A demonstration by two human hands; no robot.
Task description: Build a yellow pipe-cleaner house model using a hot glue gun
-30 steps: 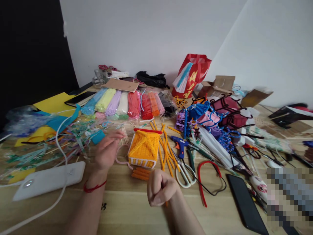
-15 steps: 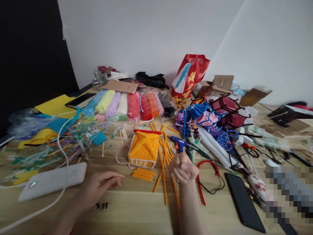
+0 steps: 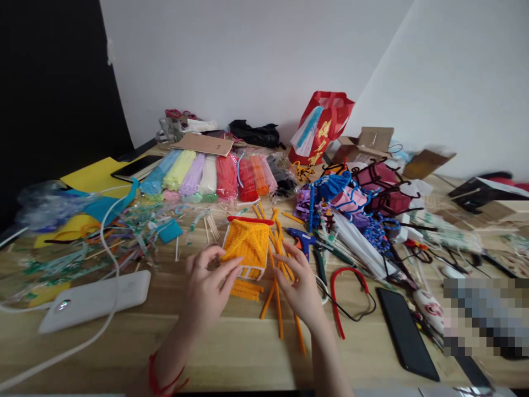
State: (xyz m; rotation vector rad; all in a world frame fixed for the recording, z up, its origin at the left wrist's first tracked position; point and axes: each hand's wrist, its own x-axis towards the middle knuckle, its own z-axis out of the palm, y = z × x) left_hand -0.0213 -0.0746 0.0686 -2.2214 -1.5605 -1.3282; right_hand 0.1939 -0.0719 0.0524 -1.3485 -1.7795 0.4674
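A small house-like model (image 3: 253, 242) of orange pipe cleaners stands mid-table, with white slats at its front and a red strip along its back edge. My left hand (image 3: 211, 284) grips its front left corner between thumb and fingers. Just off the model's right side is my right hand (image 3: 301, 289), fingers apart and bent, over loose orange pipe cleaners (image 3: 279, 311). Short orange twisted pieces (image 3: 248, 290) lie in front of the model, partly behind my left hand. A blue glue gun (image 3: 303, 241) rests beyond my right hand.
Bundles of coloured pipe cleaners (image 3: 227, 176) line the back. A heap of blue and purple pieces (image 3: 351, 193) lies to the right. Nearer are a red band (image 3: 336, 300) and a black phone (image 3: 407, 333). A white power bank (image 3: 97, 300) with a cable sits left.
My left hand has moved forward and right onto the orange model. My right hand has opened from a closed shape and shifted slightly left. The model has moved slightly right.
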